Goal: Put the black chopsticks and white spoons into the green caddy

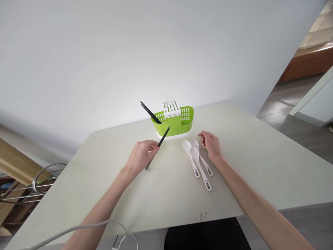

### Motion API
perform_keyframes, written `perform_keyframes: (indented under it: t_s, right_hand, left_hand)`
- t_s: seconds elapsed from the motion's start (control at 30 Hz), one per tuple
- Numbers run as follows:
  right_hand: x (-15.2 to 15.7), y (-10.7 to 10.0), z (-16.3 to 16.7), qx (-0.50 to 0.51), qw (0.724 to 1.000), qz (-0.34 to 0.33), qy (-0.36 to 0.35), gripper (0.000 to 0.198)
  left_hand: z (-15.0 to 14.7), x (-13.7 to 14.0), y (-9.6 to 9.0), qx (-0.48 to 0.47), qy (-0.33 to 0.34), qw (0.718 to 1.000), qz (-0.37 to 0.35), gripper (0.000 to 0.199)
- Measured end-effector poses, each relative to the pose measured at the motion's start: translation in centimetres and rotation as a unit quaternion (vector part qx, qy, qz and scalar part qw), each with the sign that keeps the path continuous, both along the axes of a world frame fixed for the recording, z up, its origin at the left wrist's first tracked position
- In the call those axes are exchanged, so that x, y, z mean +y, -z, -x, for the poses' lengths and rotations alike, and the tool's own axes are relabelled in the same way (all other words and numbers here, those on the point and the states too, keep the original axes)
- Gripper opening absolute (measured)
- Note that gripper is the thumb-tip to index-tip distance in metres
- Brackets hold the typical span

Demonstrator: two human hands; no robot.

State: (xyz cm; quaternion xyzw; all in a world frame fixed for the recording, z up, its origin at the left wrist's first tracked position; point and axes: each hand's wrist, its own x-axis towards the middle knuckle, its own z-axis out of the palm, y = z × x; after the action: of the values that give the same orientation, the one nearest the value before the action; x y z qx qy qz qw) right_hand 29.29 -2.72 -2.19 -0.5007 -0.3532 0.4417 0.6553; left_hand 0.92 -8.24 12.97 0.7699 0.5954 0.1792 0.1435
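The left hand [142,154] has its grip closed on a black chopstick [160,140], pinched near the low end so that the free tip slants up toward the green caddy [174,125]. The tip sits just in front of the caddy's near wall, not yet over the rim. Two more black chopsticks [149,111] already stand in the caddy's left compartment, leaning out to the left over the edge. By the look of it, the step in hand is carrying the held stick to the caddy; getting it in would call for lifting the tip above the rim and turning it down into that left compartment.

The right hand [210,144] rests on the tabletop [260,156] in front of the caddy and to its right, fingers loosely curled and holding nothing, with its fingertips just beside the bowls of three white spoons [197,159]. The spoons lie side by side in front of the caddy, bowls toward it, handles pointing back at the person.

A white slotted rack [171,108] stands up from the middle of the caddy, between its two compartments, and could catch a stick brought in too far right. The leaning chopsticks crowd the left side as well. Well to the left of the caddy, off the tabletop, there is a wire rack [39,184]; a white cable [85,227] trails over the near edge.
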Motion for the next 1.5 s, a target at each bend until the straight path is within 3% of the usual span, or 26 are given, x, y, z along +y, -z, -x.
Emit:
perform_keyframes:
  t_s: [0.1,0.27,0.53,0.67,0.77,0.93,1.2,1.5]
  right_hand:
    - [-0.3,-0.5,0.1,0.018,1.000,-0.016,-0.013,0.037]
    - [-1.0,-1.6,0.7,0.028,0.995,-0.049,-0.077,0.040]
    - [-2.3,-3.2,1.5,0.011,0.977,-0.067,-0.203,0.042]
    - [-2.4,-3.4,1.6,-0.006,0.962,-0.067,-0.266,0.047]
    - [-2.3,-3.3,1.7,-0.002,0.950,-0.069,-0.305,0.055]
    - [-2.3,-3.0,1.8,0.015,0.933,-0.068,-0.353,0.050]
    - [-2.5,-2.9,2.1,0.024,0.928,-0.061,-0.368,0.046]
    - [-2.9,-3.3,2.5,0.007,0.924,-0.051,-0.379,0.042]
  left_hand:
    - [-1.6,0.0,-1.0,-0.245,-0.033,0.968,0.030,0.027]
    - [-3.7,0.8,0.6,-0.550,-0.054,0.829,0.091,0.036]
    - [-4.3,2.6,5.5,-0.748,-0.204,0.626,0.087,0.008]
    - [-4.2,3.5,7.3,-0.791,-0.239,0.558,0.081,0.010]
    - [-4.3,4.1,7.9,-0.799,-0.243,0.545,0.074,0.010]
    - [-4.8,4.4,8.3,-0.802,-0.234,0.545,0.075,0.013]
    - [-4.3,4.3,9.7,-0.811,-0.232,0.531,0.088,0.016]
    - [-4.0,4.4,10.0,-0.808,-0.224,0.536,0.097,0.010]
